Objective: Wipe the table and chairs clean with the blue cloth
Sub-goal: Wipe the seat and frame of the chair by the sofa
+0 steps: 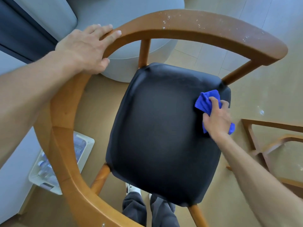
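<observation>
I look down on a wooden chair with a curved brown backrest rail [188, 22] and a black padded seat [160, 128]. White specks dot the rail's far right stretch. My left hand [85, 49] holds the rail at its left bend, fingers over the top and thumb under the inner edge. My right hand [216, 118] grips a bunched blue cloth [206, 102] and presses it onto the seat's right edge, near the back corner. Part of the cloth sticks out below my palm.
A grey round upholstered piece [124, 66] stands behind the chair. A white crate of plastic bottles [88, 145] sits on the floor at the left. Another wooden frame [270, 141] lies at the right. My legs and shoes [134, 190] are below the seat.
</observation>
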